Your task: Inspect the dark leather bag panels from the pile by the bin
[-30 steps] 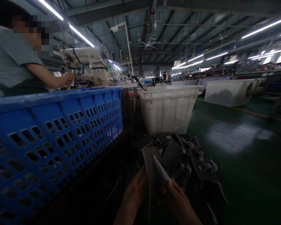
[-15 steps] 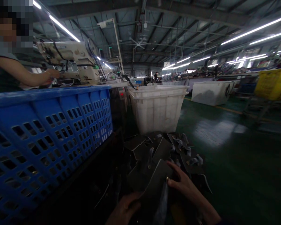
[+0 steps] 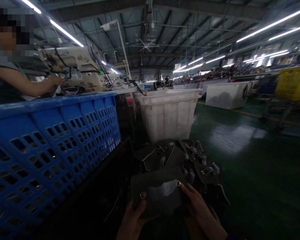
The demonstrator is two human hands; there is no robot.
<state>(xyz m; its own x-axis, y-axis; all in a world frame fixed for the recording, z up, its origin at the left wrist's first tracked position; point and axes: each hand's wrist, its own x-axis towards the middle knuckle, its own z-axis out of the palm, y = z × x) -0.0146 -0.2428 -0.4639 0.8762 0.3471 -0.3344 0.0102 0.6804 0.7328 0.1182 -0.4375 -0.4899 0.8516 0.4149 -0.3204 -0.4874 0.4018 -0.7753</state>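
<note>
Both my hands hold one dark leather piece (image 3: 157,193) flat and level in front of me; it carries two brass rivets and a strap across its face. My left hand (image 3: 132,223) grips its lower left corner with the thumb on top. My right hand (image 3: 197,208) pinches its right edge beside a rivet. Just behind it lies a pile of similar dark leather pieces (image 3: 187,160) with straps and metal fittings.
A big blue perforated crate (image 3: 52,140) fills the left. A white plastic bin (image 3: 168,113) stands ahead, another white bin (image 3: 227,95) further right, a yellow crate (image 3: 293,83) at far right. A co-worker's arm (image 3: 27,86) reaches to a sewing machine (image 3: 75,68). Green floor lies to the right.
The leather piece stood upright between my hands, then was turned and laid flat; now both hands hold it level by its two ends. The view shifted slightly left.
</note>
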